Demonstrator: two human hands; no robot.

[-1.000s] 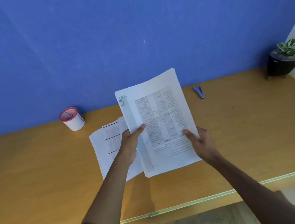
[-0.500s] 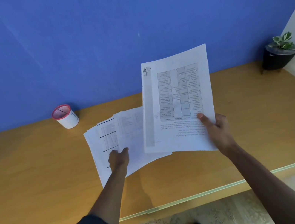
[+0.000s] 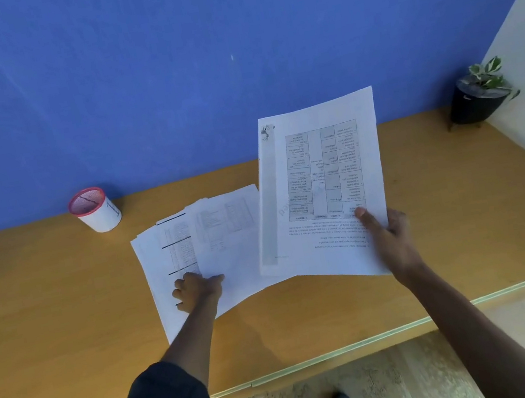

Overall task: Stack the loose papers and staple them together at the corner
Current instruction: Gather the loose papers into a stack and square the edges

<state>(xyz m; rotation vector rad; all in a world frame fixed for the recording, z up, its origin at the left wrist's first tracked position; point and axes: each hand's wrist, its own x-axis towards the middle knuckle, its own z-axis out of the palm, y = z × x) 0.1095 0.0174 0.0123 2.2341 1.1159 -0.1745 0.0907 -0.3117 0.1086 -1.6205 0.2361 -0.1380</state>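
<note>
My right hand [image 3: 388, 240] holds a stack of printed papers [image 3: 318, 189] by its near right edge, lifted and tilted above the wooden desk [image 3: 466, 220]; the top sheet shows a table and a staple mark at its far left corner. More loose printed sheets [image 3: 199, 244] lie fanned on the desk to the left. My left hand [image 3: 196, 289] rests on their near edge, thumb over the top sheet, fingers curled at it. The stapler is hidden, apparently behind the lifted stack.
A white cup with a red rim [image 3: 94, 209] stands at the back left by the blue wall [image 3: 195, 53]. A small potted plant [image 3: 480, 96] sits in the back right corner beside a white wall. The desk's front edge runs below my arms.
My left hand let go of the stack and dropped onto the loose sheets on the desk. My right hand alone carried the stack up and to the right.
</note>
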